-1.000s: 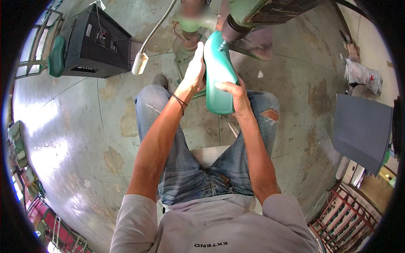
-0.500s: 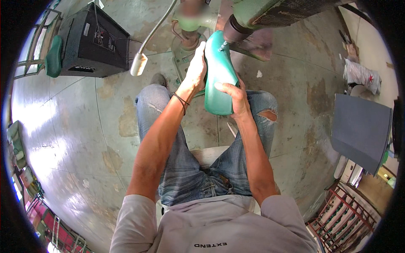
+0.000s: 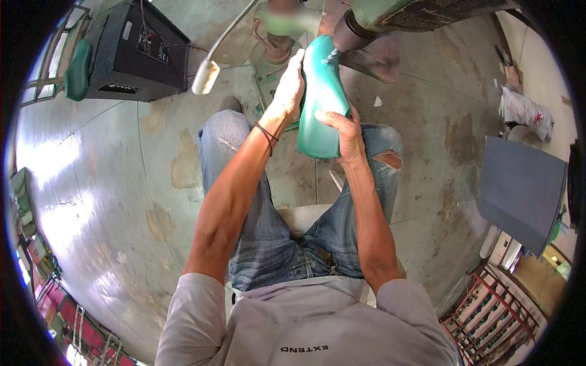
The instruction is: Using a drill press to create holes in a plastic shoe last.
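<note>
Between left hand [image 3: 290,88] and right hand [image 3: 348,134], holding green moulded piece [image 3: 321,97] lengthwise fore-and-aft; grasping near end with right fingers, flanking farther up with left, closure hard to tell.

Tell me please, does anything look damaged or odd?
The jeans are torn at the right knee, and the floor has brown patches, as if worn. The held green piece has a pale mark near its far end; I cannot tell whether that is damage.

Centre: moulded form [image 3: 320,100] between left hand [image 3: 290,88] and right hand [image 3: 343,131], upper end just beside machine head [image 3: 352,32]. Left: lamp [image 3: 206,77]; farther left, cabinet [image 3: 133,55] on floor [image 3: 421,177]. Right: panel [image 3: 522,192]; rack [image 3: 492,314] at lower right.
</note>
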A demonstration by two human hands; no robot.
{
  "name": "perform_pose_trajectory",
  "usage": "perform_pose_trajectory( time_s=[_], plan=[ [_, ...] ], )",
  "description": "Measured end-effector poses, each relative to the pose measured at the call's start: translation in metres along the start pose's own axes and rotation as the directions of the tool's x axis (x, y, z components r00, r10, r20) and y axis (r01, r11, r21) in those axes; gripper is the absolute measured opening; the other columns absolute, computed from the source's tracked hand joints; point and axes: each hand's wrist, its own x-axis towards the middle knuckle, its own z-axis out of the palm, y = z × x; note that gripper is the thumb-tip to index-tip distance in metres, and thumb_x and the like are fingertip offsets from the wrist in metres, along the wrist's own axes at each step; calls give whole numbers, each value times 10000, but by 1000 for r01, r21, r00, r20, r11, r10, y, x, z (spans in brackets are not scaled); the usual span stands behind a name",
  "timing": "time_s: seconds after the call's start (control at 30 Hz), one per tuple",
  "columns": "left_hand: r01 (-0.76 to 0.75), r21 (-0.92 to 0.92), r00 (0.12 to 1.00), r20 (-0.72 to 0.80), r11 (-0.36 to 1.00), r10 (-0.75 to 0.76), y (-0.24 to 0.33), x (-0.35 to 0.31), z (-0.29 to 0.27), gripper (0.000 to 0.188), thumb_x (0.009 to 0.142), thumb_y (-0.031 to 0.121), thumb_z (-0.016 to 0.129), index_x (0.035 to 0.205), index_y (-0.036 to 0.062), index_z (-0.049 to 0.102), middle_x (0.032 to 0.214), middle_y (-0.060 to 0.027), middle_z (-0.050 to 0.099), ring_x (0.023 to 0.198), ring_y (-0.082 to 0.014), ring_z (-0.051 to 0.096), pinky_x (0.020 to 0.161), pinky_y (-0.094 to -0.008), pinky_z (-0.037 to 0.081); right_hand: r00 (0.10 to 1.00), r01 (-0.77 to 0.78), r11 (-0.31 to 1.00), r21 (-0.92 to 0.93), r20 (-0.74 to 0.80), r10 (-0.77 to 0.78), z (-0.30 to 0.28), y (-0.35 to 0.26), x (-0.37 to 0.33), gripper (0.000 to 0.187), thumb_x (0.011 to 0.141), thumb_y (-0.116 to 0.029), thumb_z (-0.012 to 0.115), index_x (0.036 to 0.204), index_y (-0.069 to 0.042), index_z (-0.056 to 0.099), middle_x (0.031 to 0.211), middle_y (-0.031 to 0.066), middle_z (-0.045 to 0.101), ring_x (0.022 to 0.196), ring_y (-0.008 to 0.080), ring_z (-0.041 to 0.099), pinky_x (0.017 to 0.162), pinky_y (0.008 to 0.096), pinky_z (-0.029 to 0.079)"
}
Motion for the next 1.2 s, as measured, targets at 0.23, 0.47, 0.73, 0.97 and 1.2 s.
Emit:
perform_pose_trajectory(
  time_s=[0.23, 0.47, 0.73, 0.97, 1.2],
  plan=[
    [6, 8, 1000, -13, 1000, -5, 5, -4, 3, 618, 1033, 515, 306, 1277, 8, 561, 1145, -153, 678, 989, -251, 661, 923, -398, 530, 999, 44, 997, -56, 12, -43, -4, 3, 2, 633, 769, -158, 731, 1342, -27, 497, 1114, 77, 608, 991, 185, 601, 873, 327, 502],
    [33, -68, 999, 38, 997, -31, 10, -27, 6, 546, 1005, 451, 514, 1365, 39, 500, 1306, -86, 576, 1166, -199, 557, 1037, -364, 428, 998, 37, 960, -277, -37, -49, -17, 2, 10, 805, 693, -199, 740, 1416, -21, 436, 1190, 132, 594, 1060, 249, 589, 926, 367, 483],
    [-296, 889, 857, 87, 348, 507, 8, -16, -25, 421, 953, 334, 613, 1202, -4, 602, 937, -65, 659, 866, -201, 635, 813, -358, 513, 995, 92, 861, -500, 22, -94, -14, 13, 5, 907, 662, -278, 716, 1461, -14, 376, 1298, 195, 547, 1134, 301, 576, 974, 393, 467],
    [-91, 243, 960, -237, 966, 150, 14, -27, -16, 387, 948, 371, 636, 1096, 14, 659, 894, -5, 649, 763, -91, 575, 669, -252, 473, 990, 125, 837, -533, 6, -144, -13, 16, 9, 955, 662, -311, 707, 1488, -4, 337, 1338, 223, 533, 1176, 330, 568, 996, 400, 459],
    [-185, 419, 959, -121, 889, 257, 20, -34, -7, 359, 923, 295, 697, 1167, 35, 650, 931, 18, 644, 830, -75, 564, 743, -237, 462, 982, 150, 828, -540, -18, -190, -8, 10, 11, 896, 664, -292, 696, 1456, -11, 386, 1258, 199, 581, 1127, 301, 587, 967, 391, 472]
  ],
)
